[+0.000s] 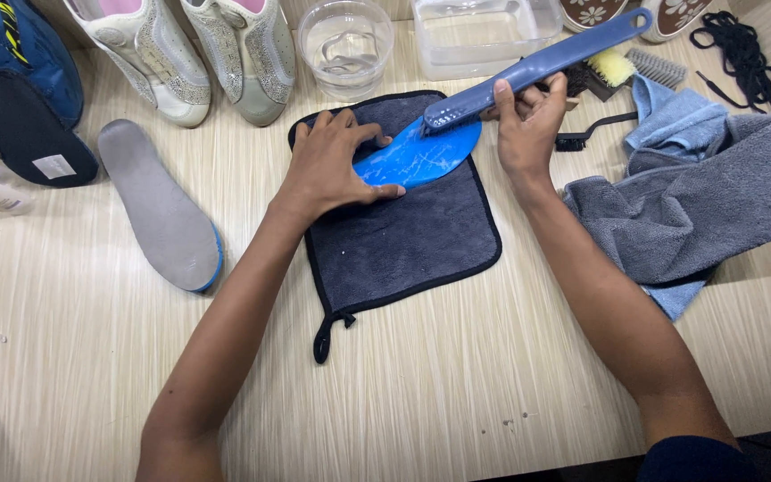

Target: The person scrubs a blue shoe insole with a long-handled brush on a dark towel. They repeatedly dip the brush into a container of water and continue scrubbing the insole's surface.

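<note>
A dark grey cloth mat (403, 245), soft and napped with a black bound edge and a small hanging loop at its near corner, lay flat on the pale wood-grain table (457, 393); on the far part of the mat rested a bright blue insole (414, 159), smooth, oval-ended and streaked with whitish lather; the left hand (332, 165) lay spread flat on the insole's left end, fingers splayed and pressing it onto the mat; the right hand (528, 125) was closed tight around the handle of a long grey-blue plastic brush (537, 64), whose head met the insole's far right edge while the handle slanted away beyond the mat; left of the mat lay a grey foam insole (161, 210) with a blue rim, and farther left a black insole (29, 134) beside a blue shoe (15, 45); beyond the mat's far left corner stood a pair of cream mesh shoes (203, 54); just beyond the mat's far edge sat a round clear bowl (347, 45) of water and a rectangular clear tub (484, 31); right of the mat a rumpled grey towel (707, 201) lay heaped over a light blue cloth (671, 112), with small brushes (613, 71) and black laces (742, 54) beyond it.
</note>
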